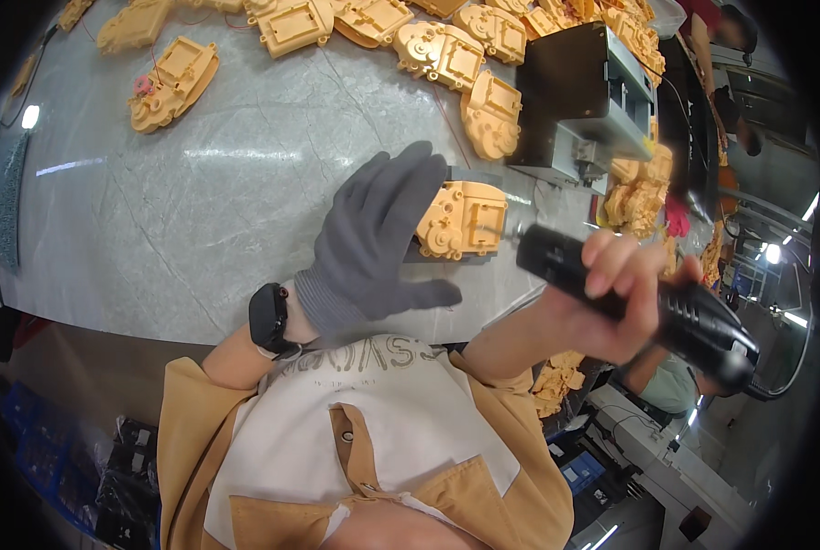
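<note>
My left hand (378,238) wears a grey glove and a black wristwatch. Its fingers are spread and reach over the grey table toward a yellow plastic housing part (469,218) that sits on a dark fixture; the fingertips are at the part's left edge. Whether they touch it I cannot tell. My right hand (616,298) is bare and wrapped around a black electric screwdriver (666,307), held tilted with its tip pointing left toward the yellow part.
Many more yellow housing parts (446,50) lie along the far side of the grey table (199,202). A black and grey machine box (588,92) stands at the right. Another heap of yellow parts (639,197) lies beyond it. Other people stand at the far right.
</note>
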The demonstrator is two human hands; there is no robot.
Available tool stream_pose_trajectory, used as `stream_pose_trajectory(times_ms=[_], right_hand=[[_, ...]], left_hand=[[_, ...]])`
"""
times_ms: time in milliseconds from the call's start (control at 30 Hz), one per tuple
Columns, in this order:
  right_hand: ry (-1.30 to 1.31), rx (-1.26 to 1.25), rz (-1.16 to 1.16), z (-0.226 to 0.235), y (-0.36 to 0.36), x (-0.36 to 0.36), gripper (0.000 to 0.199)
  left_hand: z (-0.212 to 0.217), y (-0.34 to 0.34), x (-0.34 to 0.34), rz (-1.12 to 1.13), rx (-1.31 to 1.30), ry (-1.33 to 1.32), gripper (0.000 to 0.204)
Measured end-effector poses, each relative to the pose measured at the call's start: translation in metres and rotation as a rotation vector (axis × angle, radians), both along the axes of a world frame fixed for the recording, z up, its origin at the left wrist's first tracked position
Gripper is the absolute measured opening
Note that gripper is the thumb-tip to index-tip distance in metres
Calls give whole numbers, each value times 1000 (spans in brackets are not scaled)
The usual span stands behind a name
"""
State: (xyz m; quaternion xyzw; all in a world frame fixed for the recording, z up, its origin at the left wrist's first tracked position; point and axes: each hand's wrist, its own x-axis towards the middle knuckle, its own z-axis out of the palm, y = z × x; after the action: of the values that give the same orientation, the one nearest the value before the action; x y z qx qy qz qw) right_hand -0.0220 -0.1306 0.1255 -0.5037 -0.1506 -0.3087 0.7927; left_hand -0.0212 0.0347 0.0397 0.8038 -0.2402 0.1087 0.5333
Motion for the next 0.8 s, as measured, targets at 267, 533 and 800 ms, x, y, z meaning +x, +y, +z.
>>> stream_pose_trajectory(times_ms=[267,533,800], right_hand=[[54,-255,-87,-18,18,26,59],[74,-263,-125,-25,21,29,53],[98,-310,-113,-30,24,30,51]], left_hand=[[-29,-8,3,6,139,6,86],[-29,-7,0,-28,128,30,80],[-36,-9,0,-37,156,45,80]])
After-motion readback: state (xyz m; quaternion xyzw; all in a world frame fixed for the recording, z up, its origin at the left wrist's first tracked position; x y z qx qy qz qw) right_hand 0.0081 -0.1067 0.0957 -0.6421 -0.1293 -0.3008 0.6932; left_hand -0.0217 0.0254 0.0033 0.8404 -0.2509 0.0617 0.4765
